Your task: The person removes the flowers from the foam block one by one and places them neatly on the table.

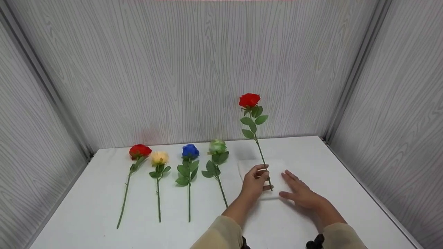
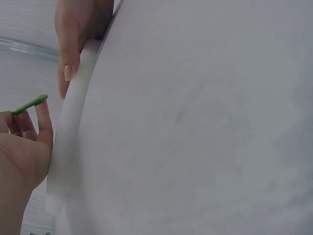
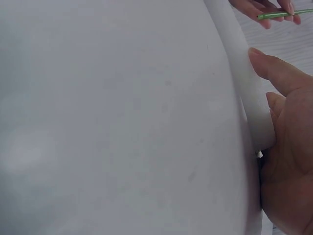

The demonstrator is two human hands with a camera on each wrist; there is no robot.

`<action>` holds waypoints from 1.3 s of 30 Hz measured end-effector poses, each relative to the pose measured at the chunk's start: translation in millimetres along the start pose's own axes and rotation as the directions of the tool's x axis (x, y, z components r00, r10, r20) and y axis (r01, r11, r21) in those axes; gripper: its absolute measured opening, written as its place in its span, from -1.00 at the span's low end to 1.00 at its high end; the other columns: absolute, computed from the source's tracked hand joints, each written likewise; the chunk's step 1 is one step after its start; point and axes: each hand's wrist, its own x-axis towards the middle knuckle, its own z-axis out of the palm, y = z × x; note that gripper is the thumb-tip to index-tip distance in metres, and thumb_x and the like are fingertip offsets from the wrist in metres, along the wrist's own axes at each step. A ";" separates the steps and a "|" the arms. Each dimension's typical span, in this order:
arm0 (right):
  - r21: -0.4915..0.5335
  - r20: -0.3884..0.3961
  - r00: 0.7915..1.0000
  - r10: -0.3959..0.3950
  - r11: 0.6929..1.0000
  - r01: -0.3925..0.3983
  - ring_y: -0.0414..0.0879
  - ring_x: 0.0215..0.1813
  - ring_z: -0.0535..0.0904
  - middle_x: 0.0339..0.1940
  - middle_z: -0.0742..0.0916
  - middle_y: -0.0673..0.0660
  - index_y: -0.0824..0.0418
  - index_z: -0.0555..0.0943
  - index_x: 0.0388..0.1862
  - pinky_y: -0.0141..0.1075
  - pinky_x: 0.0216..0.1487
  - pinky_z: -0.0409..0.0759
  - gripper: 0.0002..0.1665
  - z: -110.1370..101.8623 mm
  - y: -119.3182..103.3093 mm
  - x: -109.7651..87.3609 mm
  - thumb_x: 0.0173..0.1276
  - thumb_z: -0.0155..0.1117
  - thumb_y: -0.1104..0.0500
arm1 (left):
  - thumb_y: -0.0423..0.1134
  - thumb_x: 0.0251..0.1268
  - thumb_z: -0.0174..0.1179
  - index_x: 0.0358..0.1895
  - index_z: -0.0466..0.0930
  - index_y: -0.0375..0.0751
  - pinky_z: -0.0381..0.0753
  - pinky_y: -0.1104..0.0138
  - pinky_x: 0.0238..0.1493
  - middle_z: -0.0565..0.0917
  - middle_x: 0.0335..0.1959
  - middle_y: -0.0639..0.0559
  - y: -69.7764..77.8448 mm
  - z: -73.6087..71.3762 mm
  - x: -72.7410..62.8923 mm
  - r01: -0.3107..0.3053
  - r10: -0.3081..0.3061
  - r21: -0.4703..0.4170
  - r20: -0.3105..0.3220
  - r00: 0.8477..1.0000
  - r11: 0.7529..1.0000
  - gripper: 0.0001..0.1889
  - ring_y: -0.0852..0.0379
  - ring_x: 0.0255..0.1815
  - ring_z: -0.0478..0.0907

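Note:
A red artificial rose [image 1: 249, 100] with green leaves is held nearly upright, its bloom at the top. My left hand [image 1: 254, 181] pinches the lower stem above a white foam-like slab [image 1: 277, 166]. In the left wrist view the cut end of the stem [image 2: 30, 105] pokes past the fingers, apart from the slab's edge [image 2: 68, 132]. Against the slab's right side rests my right hand [image 1: 303, 193], fingers spread. The right wrist view has its thumb [image 3: 279, 71] touching the slab's side [image 3: 244, 73].
Left of the slab, other roses lie in a row on the white table [image 1: 86, 207]: red [image 1: 140, 151], pale yellow [image 1: 159, 158], blue [image 1: 190, 151] and green [image 1: 217, 146]. Grey wood-grain panels [image 1: 173, 69] enclose the back and sides.

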 end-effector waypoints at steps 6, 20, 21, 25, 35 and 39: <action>-0.001 -0.012 1.000 -0.011 1.000 0.011 0.55 0.78 -0.13 0.84 0.02 0.40 0.27 0.05 0.80 0.60 0.66 -0.11 0.11 1.6 3.0 1.1 0.60 0.26 -0.28 | -0.35 0.64 0.21 0.31 0.66 -0.03 0.91 0.19 -0.08 0.66 0.10 -0.13 7.9 -5.7 -5.2 0.024 -0.023 0.044 -0.008 1.000 0.999 -0.69 -0.03 0.08 0.69; -0.038 0.004 1.000 -0.013 0.999 0.014 0.52 0.80 -0.15 0.84 0.00 0.41 0.29 0.01 0.81 0.55 0.71 -0.08 0.11 1.3 3.3 0.3 0.62 0.26 -0.24 | -0.31 0.66 0.21 0.32 0.64 -0.05 0.89 0.23 -0.16 0.62 0.00 -0.03 31.5 -38.2 -20.2 0.048 -0.053 0.139 0.031 0.998 0.989 -0.70 0.14 -0.05 0.58; -0.041 0.004 1.000 -0.015 0.999 0.015 0.52 0.80 -0.15 0.84 0.00 0.41 0.29 0.01 0.81 0.54 0.71 -0.08 0.10 1.4 3.6 0.2 0.62 0.26 -0.24 | -0.31 0.66 0.21 0.32 0.64 -0.05 0.89 0.23 -0.16 0.62 -0.01 -0.02 33.1 -41.3 -21.5 0.049 -0.054 0.142 0.033 0.998 0.989 -0.70 0.14 -0.04 0.58; -0.038 0.003 1.000 -0.019 0.999 0.020 0.52 0.80 -0.17 0.84 -0.01 0.41 0.29 0.00 0.81 0.55 0.71 -0.11 0.10 1.2 5.2 0.5 0.63 0.24 -0.24 | -0.29 0.66 0.22 0.30 0.64 -0.05 0.89 0.22 -0.17 0.62 0.00 -0.04 39.1 -53.4 -25.6 0.052 -0.058 0.168 0.036 0.998 0.984 -0.72 0.13 -0.04 0.58; -0.011 0.014 1.000 -0.016 1.000 0.016 0.51 0.81 -0.20 0.84 -0.04 0.41 0.30 -0.02 0.81 0.54 0.72 -0.19 0.11 1.8 3.9 0.3 0.64 0.24 -0.24 | -0.29 0.69 0.17 0.31 0.61 -0.06 0.89 0.20 -0.13 0.61 0.09 -0.14 49.9 -80.6 -36.1 0.070 -0.080 0.212 0.040 0.996 0.975 -0.73 0.11 0.00 0.58; -0.013 0.017 1.000 -0.015 1.000 0.016 0.51 0.81 -0.20 0.84 -0.03 0.42 0.32 -0.01 0.80 0.52 0.73 -0.21 0.11 1.5 2.4 0.9 0.64 0.24 -0.23 | -0.29 0.69 0.18 0.31 0.62 -0.06 0.89 0.20 -0.14 0.62 0.07 -0.09 52.7 -86.2 -41.3 0.085 -0.093 0.232 0.023 0.995 0.969 -0.73 0.10 0.03 0.59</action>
